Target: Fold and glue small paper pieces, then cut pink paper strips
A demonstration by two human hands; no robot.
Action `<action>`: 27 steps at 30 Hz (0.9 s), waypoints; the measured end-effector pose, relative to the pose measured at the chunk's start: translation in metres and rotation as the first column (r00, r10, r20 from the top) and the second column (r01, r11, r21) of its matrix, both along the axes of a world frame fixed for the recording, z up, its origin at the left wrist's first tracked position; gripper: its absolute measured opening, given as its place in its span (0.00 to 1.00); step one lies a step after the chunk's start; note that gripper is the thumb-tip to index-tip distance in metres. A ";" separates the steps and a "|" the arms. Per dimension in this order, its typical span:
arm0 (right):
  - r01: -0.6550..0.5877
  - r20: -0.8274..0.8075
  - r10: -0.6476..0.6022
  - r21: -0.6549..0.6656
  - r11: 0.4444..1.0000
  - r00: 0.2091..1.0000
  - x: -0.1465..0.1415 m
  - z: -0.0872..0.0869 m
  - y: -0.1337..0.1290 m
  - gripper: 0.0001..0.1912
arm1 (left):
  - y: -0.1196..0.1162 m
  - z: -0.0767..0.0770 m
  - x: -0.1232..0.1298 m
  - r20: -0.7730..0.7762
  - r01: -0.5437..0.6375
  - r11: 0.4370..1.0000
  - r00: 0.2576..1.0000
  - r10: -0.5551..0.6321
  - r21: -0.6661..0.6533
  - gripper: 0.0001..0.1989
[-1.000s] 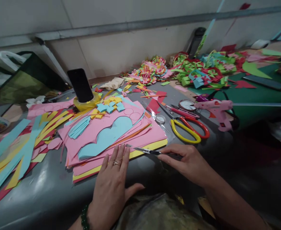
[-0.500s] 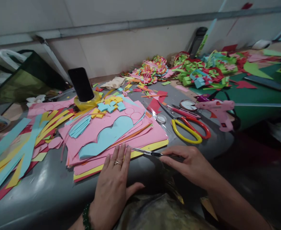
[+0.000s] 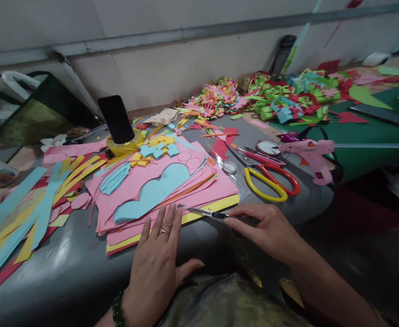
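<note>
My left hand [image 3: 158,259] lies flat, fingers stretched out, on the front edge of a stack of coloured paper [image 3: 216,188]. My right hand [image 3: 270,227] grips a slim utility knife [image 3: 216,214] with a dark handle. Its thin metal tip points left, over the stack's yellow and pink edge, close to my left fingertips. Atop the stack rests a blue paper piece with a scalloped edge [image 3: 155,193]. Behind it are pink sheets with drawn circles, a bunch of blue strips [image 3: 115,179] and small blue and yellow folded pieces [image 3: 156,151].
Scissors [image 3: 265,184] and a pink glue gun [image 3: 310,152] lie to the right. A phone [image 3: 116,119] leans on a yellow tape roll [image 3: 124,144]. Coloured paper strips [image 3: 46,200] spread on the left. Piles of paper flowers [image 3: 216,100] and green scraps stand near the wall.
My left hand has shifted slightly left and toward me on the paper. The knife has moved a little left with my right hand. The view has shifted slightly.
</note>
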State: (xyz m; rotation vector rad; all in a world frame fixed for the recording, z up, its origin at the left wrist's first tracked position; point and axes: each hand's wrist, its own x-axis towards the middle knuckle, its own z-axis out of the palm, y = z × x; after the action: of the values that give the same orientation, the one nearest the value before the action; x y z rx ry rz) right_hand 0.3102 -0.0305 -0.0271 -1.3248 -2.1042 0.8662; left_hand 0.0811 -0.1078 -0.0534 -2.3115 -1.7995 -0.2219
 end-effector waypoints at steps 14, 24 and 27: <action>0.000 -0.019 -0.001 -0.011 1.000 1.000 0.009 -0.005 0.004 0.09 | 0.009 0.002 0.014 -0.014 0.013 1.000 1.000 -0.013 0.011 0.41; -0.002 -0.008 0.002 -0.022 1.000 1.000 0.004 -0.002 0.001 0.10 | 0.008 0.002 0.016 -0.022 0.001 1.000 1.000 -0.001 -0.007 0.41; 0.002 -0.002 -0.002 -0.012 1.000 1.000 0.002 -0.002 0.001 0.09 | 0.008 0.001 0.016 -0.011 0.014 1.000 1.000 -0.014 -0.015 0.44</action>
State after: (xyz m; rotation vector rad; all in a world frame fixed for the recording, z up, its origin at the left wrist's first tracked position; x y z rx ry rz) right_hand 0.3125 -0.0299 -0.0294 -1.3312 -2.0995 0.8805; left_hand 0.0973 -0.0994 -0.0522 -2.3314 -1.7866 -0.1978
